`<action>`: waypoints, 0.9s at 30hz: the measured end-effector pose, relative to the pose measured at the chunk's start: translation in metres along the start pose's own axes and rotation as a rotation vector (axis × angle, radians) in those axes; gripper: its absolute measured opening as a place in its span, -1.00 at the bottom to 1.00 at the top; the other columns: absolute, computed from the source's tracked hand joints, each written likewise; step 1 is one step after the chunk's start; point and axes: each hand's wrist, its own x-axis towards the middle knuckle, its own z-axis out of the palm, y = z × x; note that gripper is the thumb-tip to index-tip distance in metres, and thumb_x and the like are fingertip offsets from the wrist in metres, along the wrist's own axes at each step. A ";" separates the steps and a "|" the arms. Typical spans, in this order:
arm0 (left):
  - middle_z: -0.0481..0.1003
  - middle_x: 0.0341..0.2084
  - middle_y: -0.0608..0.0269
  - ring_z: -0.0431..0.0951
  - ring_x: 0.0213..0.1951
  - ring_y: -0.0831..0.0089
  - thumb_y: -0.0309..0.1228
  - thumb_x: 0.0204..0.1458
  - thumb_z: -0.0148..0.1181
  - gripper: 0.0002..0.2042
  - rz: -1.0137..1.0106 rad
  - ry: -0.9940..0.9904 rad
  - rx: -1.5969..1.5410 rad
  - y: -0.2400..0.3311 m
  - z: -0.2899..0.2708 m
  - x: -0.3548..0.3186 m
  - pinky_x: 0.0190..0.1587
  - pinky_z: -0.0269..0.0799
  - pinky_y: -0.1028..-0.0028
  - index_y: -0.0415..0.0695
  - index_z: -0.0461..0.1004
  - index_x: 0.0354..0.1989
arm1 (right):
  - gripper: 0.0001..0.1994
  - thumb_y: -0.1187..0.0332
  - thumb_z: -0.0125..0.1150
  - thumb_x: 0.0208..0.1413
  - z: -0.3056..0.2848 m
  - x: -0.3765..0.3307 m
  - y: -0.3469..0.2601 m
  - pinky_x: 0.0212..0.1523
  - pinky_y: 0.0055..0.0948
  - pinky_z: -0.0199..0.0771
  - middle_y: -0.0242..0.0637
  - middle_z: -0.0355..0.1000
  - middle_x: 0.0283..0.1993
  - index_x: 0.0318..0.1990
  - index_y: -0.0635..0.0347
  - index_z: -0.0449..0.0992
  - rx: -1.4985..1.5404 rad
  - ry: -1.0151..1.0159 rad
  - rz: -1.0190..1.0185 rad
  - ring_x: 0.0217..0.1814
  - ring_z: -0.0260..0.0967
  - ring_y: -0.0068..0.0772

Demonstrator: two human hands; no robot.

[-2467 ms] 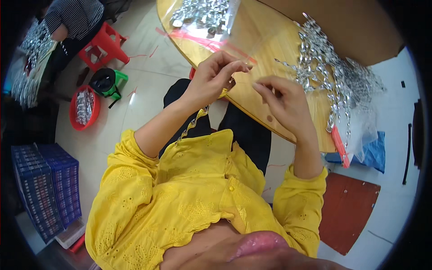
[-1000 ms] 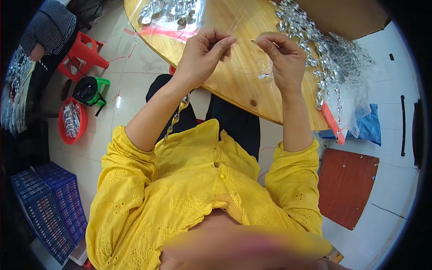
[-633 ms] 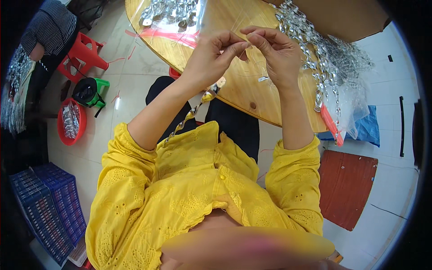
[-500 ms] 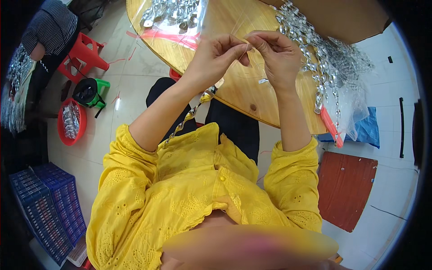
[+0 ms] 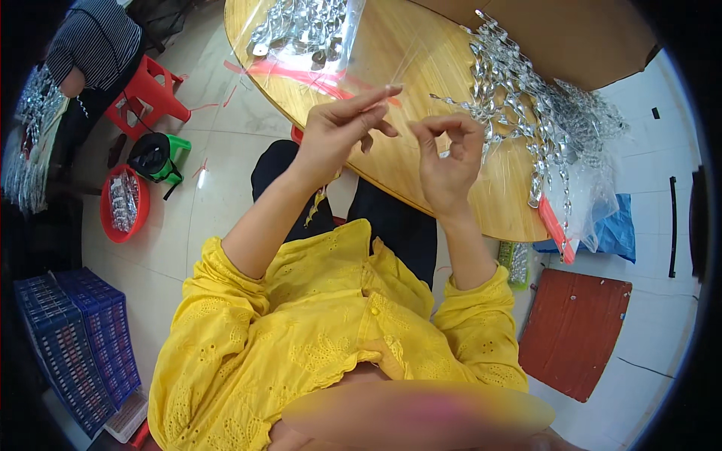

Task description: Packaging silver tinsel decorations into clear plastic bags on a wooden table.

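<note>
Above the near edge of a wooden table [image 5: 496,214], my left hand [image 5: 338,131] has its index finger stretched forward and its thumb pressed close below. Thin clear thread appears to run from these fingertips; it is hard to see. Facing it, my right hand [image 5: 450,154] is closed in a pinch of thumb and index finger; whatever lies between those tips is too fine to make out. A gap separates the hands. Under my left wrist a shiny twisted strip [image 5: 316,207] hangs over my lap, its upper end hidden. Silver twisted strands [image 5: 511,83] lie beyond my right hand.
A clear bag of silver pieces [image 5: 304,34] and pink ribbon [image 5: 323,79] lie at the table's far left. Behind the strands stands a cardboard box [image 5: 564,30]. On the floor are a red basin [image 5: 105,218], a red stool [image 5: 150,105] and blue crates [image 5: 90,331]. A striped-sleeved person [image 5: 98,45] sits far left.
My hands have moved apart from their near-touching position and nearer to me. My left index finger has straightened. The twisted strip hangs lower beneath my left wrist.
</note>
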 end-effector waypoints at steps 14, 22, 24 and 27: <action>0.40 -0.27 0.20 0.39 -0.25 0.57 -0.52 -0.11 0.10 -0.89 0.222 -0.109 0.378 0.001 0.008 -0.007 -0.21 0.33 0.57 -0.27 0.47 -0.40 | -0.78 0.33 -0.10 0.09 -0.015 -0.008 -0.013 -0.15 -0.61 0.15 -0.37 0.29 -0.32 -0.22 0.30 0.32 0.098 -0.307 0.228 -0.23 0.18 -0.62; 0.40 -0.47 0.37 0.35 -0.38 0.71 -0.33 -0.11 0.14 -0.83 -0.200 -0.276 0.322 0.007 -0.005 -0.003 -0.39 0.21 0.70 -0.15 0.50 -0.41 | -0.63 0.17 -0.23 0.12 -0.009 -0.017 -0.013 0.01 -0.49 -0.01 -0.29 0.04 0.09 -0.03 0.15 0.33 0.141 -0.323 0.207 0.13 -0.08 -0.49; 0.43 -0.52 0.42 0.30 -0.51 0.75 -0.30 -0.12 0.16 -0.81 -0.341 -0.290 0.309 0.007 -0.014 -0.003 -0.49 0.13 0.72 -0.16 0.50 -0.42 | -0.75 0.34 -0.10 0.04 -0.018 -0.007 -0.018 0.10 -0.39 -0.19 -0.20 0.01 0.13 -0.13 -0.01 0.43 -0.290 -0.467 -0.122 0.15 -0.10 -0.30; 0.45 -0.54 0.40 0.23 -0.59 0.76 -0.29 -0.13 0.17 -0.79 -0.463 -0.382 0.280 0.004 -0.019 -0.002 -0.55 0.05 0.72 -0.21 0.49 -0.46 | -0.77 0.37 -0.05 -0.01 -0.024 -0.003 -0.019 0.12 -0.34 -0.28 -0.18 0.00 0.16 -0.20 -0.02 0.47 -0.340 -0.560 -0.173 0.16 -0.09 -0.24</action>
